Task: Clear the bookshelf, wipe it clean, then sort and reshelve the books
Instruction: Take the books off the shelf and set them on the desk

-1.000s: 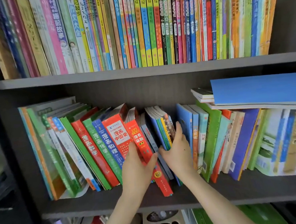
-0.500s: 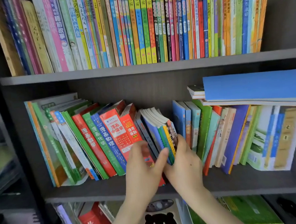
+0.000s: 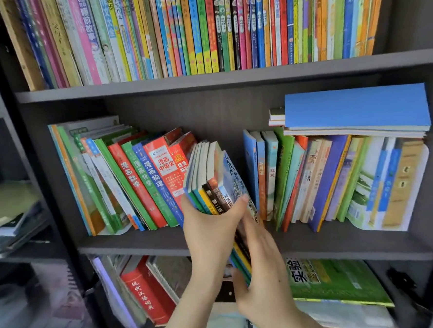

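A bundle of several thin books [image 3: 212,175] is tilted out in front of the middle shelf [image 3: 129,241] of a dark grey bookshelf. My left hand [image 3: 209,227] grips the bundle from the left, fingers wrapped around its spines. My right hand [image 3: 261,267] holds its right side and lower edge, thumb underneath. Left of the gap lean red, green and blue books [image 3: 140,183]. To the right stand more books [image 3: 312,180], with a flat blue book [image 3: 356,109] lying on top of them.
The top shelf [image 3: 205,77] is packed with upright thin books [image 3: 202,30]. The lower shelf holds a red dictionary [image 3: 144,290] and a flat green book [image 3: 336,280]. At the left, another unit carries a stack of papers [image 3: 8,217].
Both hands have pulled the bundle of thin books out of the middle shelf, towards me and downward. A gap has opened where the bundle stood.
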A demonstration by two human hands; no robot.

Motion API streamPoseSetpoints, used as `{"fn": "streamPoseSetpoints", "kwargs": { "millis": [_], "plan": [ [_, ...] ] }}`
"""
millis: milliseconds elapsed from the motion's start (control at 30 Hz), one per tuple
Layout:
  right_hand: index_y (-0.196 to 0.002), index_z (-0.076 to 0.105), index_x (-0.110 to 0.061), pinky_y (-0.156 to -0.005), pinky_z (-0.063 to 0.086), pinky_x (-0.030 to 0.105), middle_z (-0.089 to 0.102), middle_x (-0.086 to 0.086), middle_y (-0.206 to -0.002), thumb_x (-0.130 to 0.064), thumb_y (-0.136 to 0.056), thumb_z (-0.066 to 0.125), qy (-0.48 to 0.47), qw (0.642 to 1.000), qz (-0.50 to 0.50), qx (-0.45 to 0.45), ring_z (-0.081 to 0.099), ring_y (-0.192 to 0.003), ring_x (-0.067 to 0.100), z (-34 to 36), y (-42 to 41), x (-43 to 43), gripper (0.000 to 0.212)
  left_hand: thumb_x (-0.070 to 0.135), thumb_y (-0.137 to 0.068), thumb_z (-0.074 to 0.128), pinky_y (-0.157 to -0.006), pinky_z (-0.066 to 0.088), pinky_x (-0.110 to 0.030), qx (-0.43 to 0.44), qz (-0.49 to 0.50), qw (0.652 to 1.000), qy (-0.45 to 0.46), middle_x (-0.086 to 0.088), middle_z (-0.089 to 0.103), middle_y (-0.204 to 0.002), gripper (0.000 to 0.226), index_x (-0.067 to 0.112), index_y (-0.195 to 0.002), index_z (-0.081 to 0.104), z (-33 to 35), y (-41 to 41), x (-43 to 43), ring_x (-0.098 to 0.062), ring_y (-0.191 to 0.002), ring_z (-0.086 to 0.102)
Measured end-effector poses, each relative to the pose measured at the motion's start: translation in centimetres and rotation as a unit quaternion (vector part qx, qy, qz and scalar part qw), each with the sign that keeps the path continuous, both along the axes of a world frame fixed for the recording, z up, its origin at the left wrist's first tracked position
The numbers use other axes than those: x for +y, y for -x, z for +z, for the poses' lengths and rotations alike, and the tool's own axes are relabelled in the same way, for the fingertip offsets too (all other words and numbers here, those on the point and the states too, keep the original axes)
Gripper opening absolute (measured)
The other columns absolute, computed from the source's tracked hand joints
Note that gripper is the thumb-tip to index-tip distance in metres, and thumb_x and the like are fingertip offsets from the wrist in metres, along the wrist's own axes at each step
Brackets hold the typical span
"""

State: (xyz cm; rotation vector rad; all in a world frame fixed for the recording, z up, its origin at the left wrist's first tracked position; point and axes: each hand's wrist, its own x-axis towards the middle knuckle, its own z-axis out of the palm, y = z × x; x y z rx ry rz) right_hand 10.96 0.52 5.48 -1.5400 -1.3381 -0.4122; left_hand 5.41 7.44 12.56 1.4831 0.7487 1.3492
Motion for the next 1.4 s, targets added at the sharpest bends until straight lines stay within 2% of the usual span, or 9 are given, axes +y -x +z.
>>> {"fn": "streamPoseSetpoints", "kwargs": {
  "millis": [233,400,600,700,833,1000,1067,1267,1400],
  "plan": [
    [-0.132,0.039,-0.043,-0.111,0.036,0.027,0.041,-0.031,-0.138,-0.033,-0.089,0.066,0.042,0.982,0.106,0.149,0.038,-0.126,-0.015,1.5,-3.1,-2.2,0.052,0.016,-0.067,0.077,-0.062,0.048,-0.028,-0.048,0.026,0.997,0.046,-0.001,0.067,-0.074,0.029,0.015,-0.091,0.061,-0.6,1.0,0.2,-0.013,-0.064,0.060],
    [-0.152,0.016,-0.025,-0.109,0.028,0.032,0.023,-0.007,-0.157,-0.063,-0.070,0.061,0.176,0.963,0.022,0.203,0.026,-0.142,0.014,3.9,-5.8,-2.0,0.102,0.007,-0.075,0.073,-0.058,0.039,-0.032,-0.143,0.002,0.968,0.207,0.003,0.051,-0.058,0.022,0.013,-0.076,0.052,-3.0,5.1,0.3,-0.018,-0.055,0.047],
    [-0.135,0.024,-0.052,-0.110,0.033,0.031,0.046,-0.035,-0.125,-0.067,-0.038,0.084,0.349,0.819,0.298,0.345,0.049,-0.118,-0.001,0.9,-2.5,-2.1,0.115,0.019,-0.048,0.077,-0.078,0.051,-0.043,-0.102,-0.036,0.966,0.235,-0.019,0.070,-0.100,0.062,0.002,-0.105,0.060,-7.4,15.1,-3.1,-0.030,-0.081,0.065],
    [-0.129,0.023,-0.047,-0.097,0.039,0.016,0.045,-0.039,-0.112,-0.048,-0.060,0.082,0.365,0.783,0.362,0.349,0.051,-0.100,-0.017,-3.0,2.3,-1.5,0.091,0.011,-0.054,0.074,-0.075,0.056,-0.041,-0.063,-0.004,0.967,0.246,-0.016,0.073,-0.095,0.050,0.004,-0.101,0.060,-9.1,20.8,-5.3,-0.027,-0.076,0.070],
    [-0.149,0.018,-0.035,-0.117,0.025,0.039,0.026,-0.025,-0.148,-0.068,-0.051,0.081,0.427,0.731,0.415,0.333,0.033,-0.137,0.004,-8.5,11.2,-1.5,0.121,-0.001,-0.064,0.077,-0.058,0.058,-0.035,-0.046,0.088,0.946,0.309,-0.012,0.074,-0.082,0.042,0.003,-0.101,0.056,-12.8,29.7,-8.3,-0.025,-0.068,0.071],
    [-0.133,0.038,-0.039,-0.110,0.033,0.020,0.048,-0.024,-0.137,-0.056,-0.066,0.079,0.475,0.649,0.511,0.304,0.044,-0.127,-0.008,-13.2,24.2,-1.9,0.080,-0.007,-0.067,0.074,-0.048,0.056,-0.028,-0.071,0.215,0.897,0.379,-0.011,0.071,-0.068,0.039,-0.001,-0.100,0.054,-16.8,41.5,-13.6,-0.020,-0.054,0.068],
    [-0.127,0.043,-0.039,-0.110,0.037,0.031,0.055,-0.022,-0.131,-0.060,-0.064,0.079,0.499,0.629,0.524,0.283,0.051,-0.122,-0.003,-14.5,29.4,-1.9,0.075,-0.007,-0.079,0.068,-0.038,0.049,-0.022,-0.073,0.271,0.871,0.404,-0.009,0.065,-0.057,0.027,0.001,-0.097,0.049,-18.6,46.6,-15.0,-0.015,-0.041,0.061],
    [-0.119,0.037,-0.047,-0.098,0.036,0.015,0.049,-0.034,-0.116,-0.019,-0.087,0.069,0.534,0.563,0.539,0.327,0.048,-0.105,-0.013,-18.0,44.9,-0.2,0.053,0.017,-0.078,0.073,-0.038,0.046,-0.021,-0.026,0.328,0.828,0.454,-0.013,0.060,-0.071,0.037,-0.001,-0.106,0.056,-22.5,61.4,-15.0,-0.016,-0.042,0.058],
    [-0.121,0.050,-0.037,-0.094,0.046,0.027,0.065,-0.015,-0.116,-0.022,-0.081,0.076,0.564,0.586,0.464,0.352,0.061,-0.104,0.004,-19.9,53.5,2.5,0.050,0.073,-0.058,0.072,-0.083,0.053,-0.039,0.070,0.336,0.825,0.449,-0.015,0.065,-0.097,0.089,0.006,-0.113,0.051,-26.1,69.6,-11.8,-0.028,-0.085,0.066]
  ]
}}
